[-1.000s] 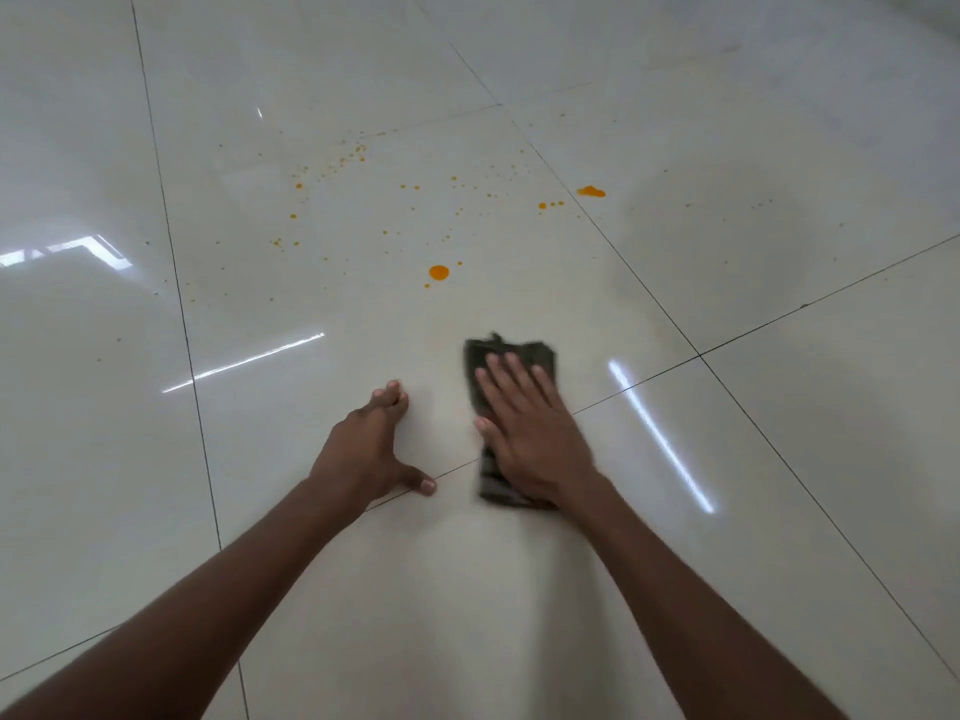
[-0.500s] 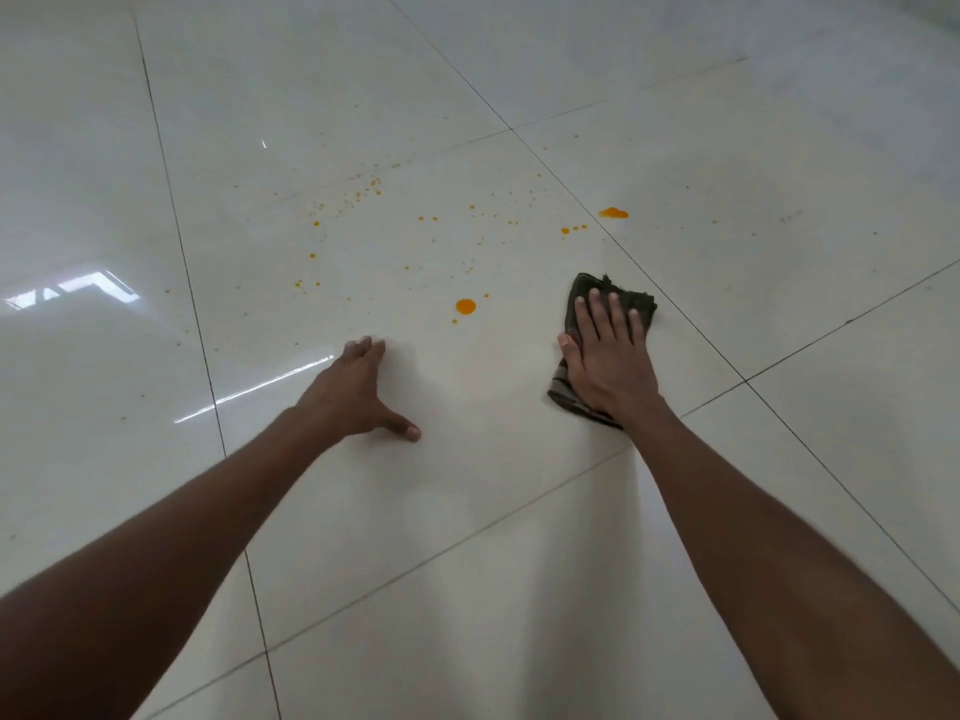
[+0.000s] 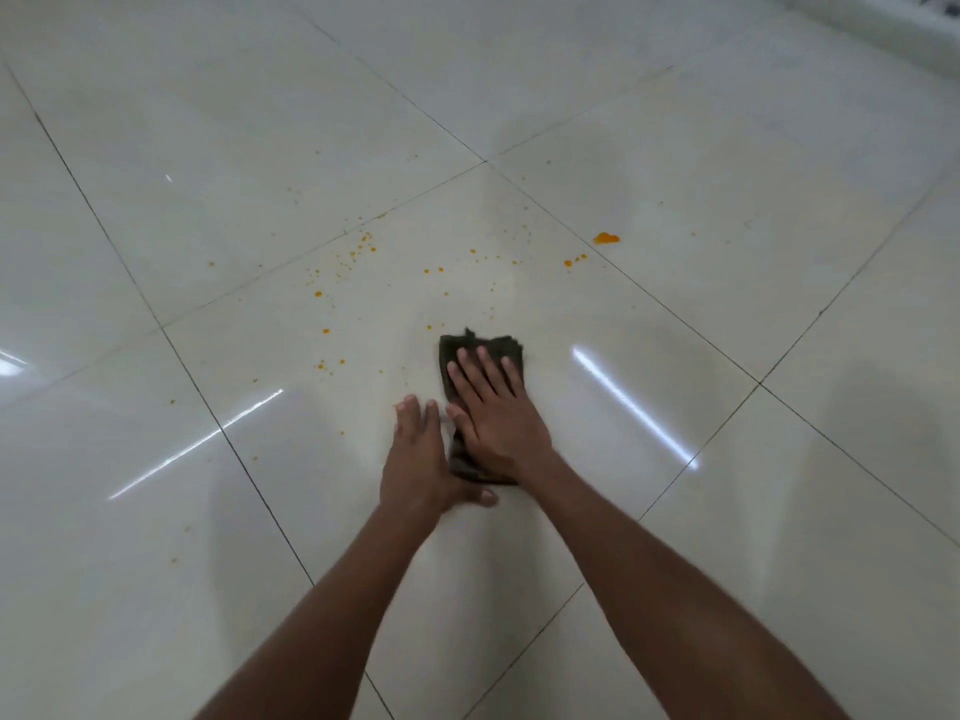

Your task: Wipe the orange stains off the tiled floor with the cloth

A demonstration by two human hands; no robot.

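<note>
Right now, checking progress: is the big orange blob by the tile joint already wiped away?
No, the orange blob lies beyond the cloth, untouched.

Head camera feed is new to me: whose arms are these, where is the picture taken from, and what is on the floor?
No machine here: a person wears one wide-angle camera on the head, looking forward and down at their own bare arms. The right hand lies flat, fingers straight, pressing a dark cloth on the glossy tiled floor. The left hand rests flat on the tile beside it, its thumb reaching under the cloth's near end. Ahead lie orange stains: scattered specks and one bigger blob far right. The white streaks are reflected lights.
</note>
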